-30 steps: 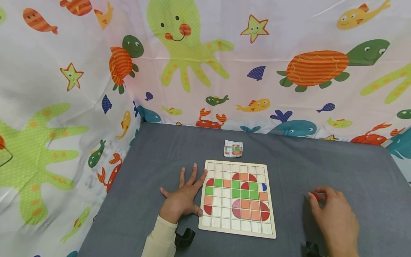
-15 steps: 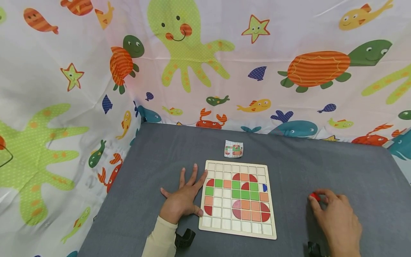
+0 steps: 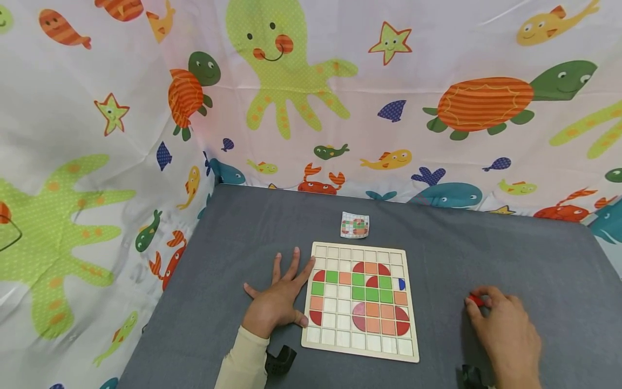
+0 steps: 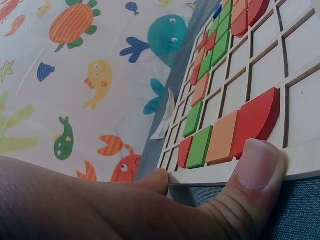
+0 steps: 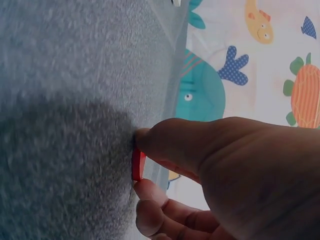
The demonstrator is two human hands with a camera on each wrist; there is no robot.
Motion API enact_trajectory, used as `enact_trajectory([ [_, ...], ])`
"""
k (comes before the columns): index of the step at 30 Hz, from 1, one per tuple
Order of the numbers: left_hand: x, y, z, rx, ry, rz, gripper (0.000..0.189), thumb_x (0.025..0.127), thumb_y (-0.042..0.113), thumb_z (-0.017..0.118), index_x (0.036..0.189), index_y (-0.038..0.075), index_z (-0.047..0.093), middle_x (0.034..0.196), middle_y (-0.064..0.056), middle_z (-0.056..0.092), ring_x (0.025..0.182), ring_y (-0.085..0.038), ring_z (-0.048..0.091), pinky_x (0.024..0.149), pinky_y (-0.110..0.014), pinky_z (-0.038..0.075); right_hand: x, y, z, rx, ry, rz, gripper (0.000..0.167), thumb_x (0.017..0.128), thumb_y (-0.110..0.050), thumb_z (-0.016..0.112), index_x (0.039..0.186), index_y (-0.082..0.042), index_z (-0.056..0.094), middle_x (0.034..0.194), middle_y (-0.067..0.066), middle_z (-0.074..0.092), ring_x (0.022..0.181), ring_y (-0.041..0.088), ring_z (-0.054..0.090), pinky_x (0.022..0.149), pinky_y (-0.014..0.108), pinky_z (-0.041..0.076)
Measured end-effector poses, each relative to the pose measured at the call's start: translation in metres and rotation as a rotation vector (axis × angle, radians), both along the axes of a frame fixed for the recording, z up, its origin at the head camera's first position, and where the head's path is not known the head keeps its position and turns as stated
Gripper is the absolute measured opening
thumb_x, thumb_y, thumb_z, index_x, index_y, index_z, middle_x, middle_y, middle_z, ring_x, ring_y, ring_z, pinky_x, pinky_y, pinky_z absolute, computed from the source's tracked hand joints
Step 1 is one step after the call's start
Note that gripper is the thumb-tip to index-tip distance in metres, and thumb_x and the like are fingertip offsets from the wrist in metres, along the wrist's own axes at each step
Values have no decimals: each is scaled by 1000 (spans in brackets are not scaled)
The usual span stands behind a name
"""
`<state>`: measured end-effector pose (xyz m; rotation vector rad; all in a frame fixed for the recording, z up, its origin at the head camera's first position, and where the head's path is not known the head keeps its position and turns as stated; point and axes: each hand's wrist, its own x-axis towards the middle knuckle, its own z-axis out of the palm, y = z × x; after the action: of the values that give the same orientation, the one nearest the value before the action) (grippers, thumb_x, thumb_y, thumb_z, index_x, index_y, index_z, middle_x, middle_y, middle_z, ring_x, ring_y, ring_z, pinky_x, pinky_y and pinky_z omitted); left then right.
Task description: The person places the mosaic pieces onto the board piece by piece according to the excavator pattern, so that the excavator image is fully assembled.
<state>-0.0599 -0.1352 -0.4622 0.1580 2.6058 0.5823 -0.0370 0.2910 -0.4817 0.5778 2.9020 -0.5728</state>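
A wooden grid board (image 3: 359, 352) lies on the table with red, green, orange and pink pieces in its squares. One blue piece (image 3: 401, 284) sits near its right side. My left hand (image 3: 274, 308) is spread flat at the board's left edge, its thumb (image 4: 257, 165) on the rim beside a red quarter-round piece (image 4: 257, 117). Well to the right of the board, my right hand (image 3: 507, 329) pinches a small red piece (image 5: 138, 163) between thumb and finger, low at the table surface. Fingers cover part of that piece, so its full shape is hidden.
Behind the board lies a small card (image 3: 355, 225) printed with a coloured grid pattern. A grey cloth (image 3: 272, 221) covers the table. White curtains (image 3: 335, 102) with sea animals hang along the back and left.
My right hand shifts only slightly, keeping the red piece pinched at the table. The left hand and the board stay in place.
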Motion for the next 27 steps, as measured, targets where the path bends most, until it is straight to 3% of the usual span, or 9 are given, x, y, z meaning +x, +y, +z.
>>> enact_trajectory([
  [8, -1, -1, -2, 2, 5, 0, 135, 64, 28, 102, 171, 36, 21, 179, 1, -1, 163, -40, -10, 93, -99, -5, -1, -10, -2, 14, 61, 22, 37, 94, -34, 73, 124, -13, 69, 109, 31, 61, 85, 54, 63, 58, 63, 48],
  [17, -2, -1, -3, -2, 17, -4, 135, 63, 29, 103, 171, 36, 21, 179, 1, 0, 163, -41, -9, 92, -100, -4, -4, -41, 5, 5, 60, 5, 45, 90, -30, 73, 123, -2, 61, 115, 27, 61, 87, 40, 61, 69, 60, 51],
  [22, -1, -1, -4, -4, 10, -2, 136, 63, 28, 103, 171, 36, 21, 179, 1, 0, 163, -40, -10, 92, -99, -4, 1, -73, 11, 1, 147, 67, 44, 87, -28, 78, 118, -2, 62, 112, 26, 61, 75, 31, 57, 59, 49, 51],
  [27, -1, 0, -4, -4, 9, 0, 136, 62, 28, 103, 171, 36, 22, 179, 1, 0, 163, -41, -9, 92, -100, -3, 8, -108, 17, -34, 221, 183, 40, 87, -30, 80, 115, -6, 64, 115, 22, 61, 69, 26, 55, 53, 39, 48],
])
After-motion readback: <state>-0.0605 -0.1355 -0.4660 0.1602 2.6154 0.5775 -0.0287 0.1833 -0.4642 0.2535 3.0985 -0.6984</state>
